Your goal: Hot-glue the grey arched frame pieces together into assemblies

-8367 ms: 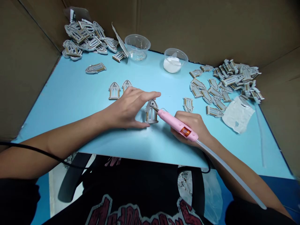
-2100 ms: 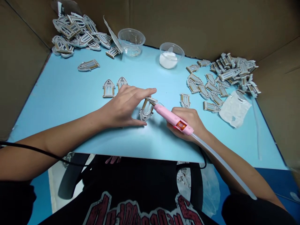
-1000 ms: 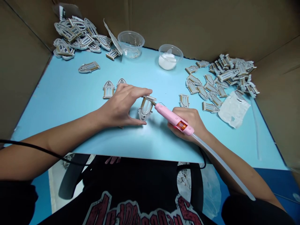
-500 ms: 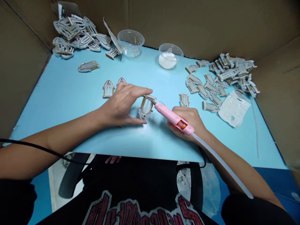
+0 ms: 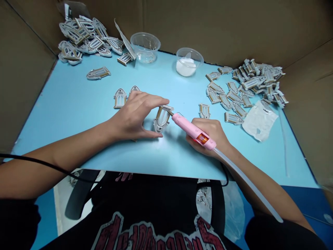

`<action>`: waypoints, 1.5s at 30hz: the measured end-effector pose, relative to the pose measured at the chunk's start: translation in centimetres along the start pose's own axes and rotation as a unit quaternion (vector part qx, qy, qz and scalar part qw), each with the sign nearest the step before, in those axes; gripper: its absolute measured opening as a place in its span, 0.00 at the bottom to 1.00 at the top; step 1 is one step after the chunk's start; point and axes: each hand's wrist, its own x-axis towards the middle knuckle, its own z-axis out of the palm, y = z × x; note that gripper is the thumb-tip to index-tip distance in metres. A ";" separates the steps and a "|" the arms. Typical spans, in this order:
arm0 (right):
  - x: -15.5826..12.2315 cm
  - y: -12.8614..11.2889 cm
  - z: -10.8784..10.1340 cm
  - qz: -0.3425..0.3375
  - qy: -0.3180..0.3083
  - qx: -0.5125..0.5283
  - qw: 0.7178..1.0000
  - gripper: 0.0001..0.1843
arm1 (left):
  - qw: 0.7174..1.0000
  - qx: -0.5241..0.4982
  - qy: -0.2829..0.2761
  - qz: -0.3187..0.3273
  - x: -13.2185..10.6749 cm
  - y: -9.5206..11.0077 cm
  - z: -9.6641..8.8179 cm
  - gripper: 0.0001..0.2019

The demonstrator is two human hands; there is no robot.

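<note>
My left hand [image 5: 136, 116] grips a small arched window-shaped piece [image 5: 161, 118], white with gold edging, between thumb and fingertips above the table. Its pointed end faces toward me. My right hand [image 5: 210, 133] is wrapped round a pink hot glue gun [image 5: 191, 128], with a long translucent glue stick [image 5: 247, 184] running out of its rear. The gun's nozzle touches or nearly touches the piece's upper right edge. Just beyond my left hand lie two similar pieces, one in full view [image 5: 120, 98] and one partly covered by the fingers [image 5: 134, 89].
Piles of such pieces stand at the back left [image 5: 83, 38] and right [image 5: 260, 80]. Two clear plastic tubs, one with little inside [image 5: 145, 47] and one holding white material [image 5: 189, 61], stand at the back. A crumpled white sheet [image 5: 260, 121] lies right. A black cable [image 5: 47, 166] crosses my left forearm.
Almost nothing differs. The held piece and my left hand have shifted very slightly, and the glue gun stays at the piece's edge.
</note>
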 end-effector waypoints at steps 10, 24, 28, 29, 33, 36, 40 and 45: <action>0.1 0.1 0.2 -0.002 0.018 0.013 1.000 0.11 | 1.000 -0.013 -0.007 -0.022 0.0 0.0 0.0 0.41; -0.3 0.4 0.9 0.010 0.012 0.001 1.000 0.05 | 0.999 -0.019 -0.041 -0.027 0.0 0.2 0.1 0.33; -0.4 1.2 0.9 0.089 0.025 -0.076 0.993 0.06 | 1.000 -0.021 0.004 0.006 0.1 0.2 0.1 0.35; -0.3 1.5 0.8 0.108 0.028 -0.091 0.990 0.07 | 0.999 -0.027 0.015 0.009 0.1 0.3 0.1 0.37; -0.2 2.4 0.5 0.132 0.055 -0.107 0.984 0.09 | 0.992 -0.087 -0.044 -0.082 0.0 0.4 -0.1 0.43; 0.0 2.4 0.2 0.123 0.075 -0.107 0.984 0.09 | 0.960 -0.141 -0.172 -0.169 0.0 0.5 0.1 0.48; 0.1 2.5 0.1 0.125 0.079 -0.101 0.984 0.09 | 0.931 -0.134 -0.275 -0.200 0.0 0.2 0.4 0.54; 0.2 2.9 0.3 0.123 0.078 -0.096 0.985 0.08 | 0.941 -0.119 -0.261 -0.179 0.4 -0.1 -1.0 0.31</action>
